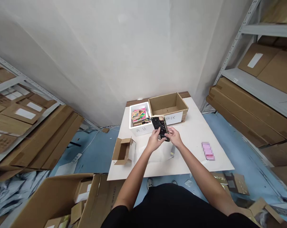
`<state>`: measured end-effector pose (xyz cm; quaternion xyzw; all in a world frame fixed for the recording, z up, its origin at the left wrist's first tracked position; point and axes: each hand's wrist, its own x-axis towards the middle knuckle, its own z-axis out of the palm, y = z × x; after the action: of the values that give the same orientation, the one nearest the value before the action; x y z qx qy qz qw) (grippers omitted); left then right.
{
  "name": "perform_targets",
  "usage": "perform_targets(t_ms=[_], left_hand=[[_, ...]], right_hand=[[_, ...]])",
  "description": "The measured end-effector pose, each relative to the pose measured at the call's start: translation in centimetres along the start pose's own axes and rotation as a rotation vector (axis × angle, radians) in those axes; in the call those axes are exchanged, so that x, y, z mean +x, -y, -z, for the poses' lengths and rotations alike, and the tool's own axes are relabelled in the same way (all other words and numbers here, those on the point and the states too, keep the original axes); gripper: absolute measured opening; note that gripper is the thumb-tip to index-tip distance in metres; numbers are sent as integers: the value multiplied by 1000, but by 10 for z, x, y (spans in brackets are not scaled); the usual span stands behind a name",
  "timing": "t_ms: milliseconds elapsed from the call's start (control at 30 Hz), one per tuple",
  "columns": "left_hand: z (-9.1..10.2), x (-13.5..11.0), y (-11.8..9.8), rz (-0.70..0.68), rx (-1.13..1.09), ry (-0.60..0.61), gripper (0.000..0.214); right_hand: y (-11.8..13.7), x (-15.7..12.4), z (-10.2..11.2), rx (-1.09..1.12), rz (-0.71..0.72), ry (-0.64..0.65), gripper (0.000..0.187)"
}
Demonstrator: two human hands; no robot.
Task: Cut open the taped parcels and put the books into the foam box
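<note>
A black phone case (158, 125) with a gold-looking edge and a camera cutout at its top is held up over the table. My left hand (155, 140) grips its lower left side, thumb across the face. My right hand (174, 136) has its fingers closed on the lower right edge. Beneath my hands lies a clear plastic bag (161, 155) on the white table top. Behind the case stand a white box (141, 129) holding colourful packets and an open cardboard box (167, 110) with a handwritten label. A small opened carton (124, 150) rests left of my hands.
On the table's right lies a pink, pixelated item (208, 151). Shelves with cartons (264, 60) rise on the right, and more cartons (24, 110) fill the left rack. A large cardboard box (91, 196) with small boxes inside stands by the table's front left corner.
</note>
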<state>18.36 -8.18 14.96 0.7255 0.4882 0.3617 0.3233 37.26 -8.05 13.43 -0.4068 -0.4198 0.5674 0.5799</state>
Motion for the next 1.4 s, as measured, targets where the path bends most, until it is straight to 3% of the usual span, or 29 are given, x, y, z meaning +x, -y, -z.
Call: perform_targets(t_ms=[67, 167, 300, 400, 500, 633, 733, 833, 900, 1000, 1100, 1267, 1400], left_hand=[[-12, 1, -20, -43, 24, -53, 81], [-13, 4, -34, -65, -136, -135, 67], [9, 8, -26, -9, -553, -94, 56], [24, 2, -13, 97, -776, -17, 59], [33, -6, -6, 173, -871, 34, 66], [41, -5, -4, 178, -864, 64, 84], [48, 3, -1, 186, -734, -41, 97], [48, 8, -2, 201, -497, -188, 90], [41, 10, -7, 158, -428, -158, 83], [30, 14, -16, 66, -461, -85, 83], [32, 21, -15, 35, -469, -148, 82], [68, 29, 18, 88, -549, -209, 84], [114, 34, 53, 173, -721, -103, 94]], right_hand=[[12, -4, -11, -8, 56, 45, 62], [24, -9, -23, -6, 94, 127, 60], [34, -5, -18, -81, 113, 152, 72], [40, 4, 1, -289, 153, 7, 76], [43, 11, 14, -310, 26, 16, 81], [41, 12, 14, -30, -149, 209, 68], [39, 10, 10, 21, -174, 159, 65], [38, 8, 3, 4, -119, 90, 64], [36, 8, -6, -26, -44, 92, 61], [28, 10, -24, -78, 47, 198, 57], [17, 14, -44, -152, 71, 295, 56], [1, 35, -74, -240, 60, 348, 60], [-2, 68, -81, -293, 69, 60, 73]])
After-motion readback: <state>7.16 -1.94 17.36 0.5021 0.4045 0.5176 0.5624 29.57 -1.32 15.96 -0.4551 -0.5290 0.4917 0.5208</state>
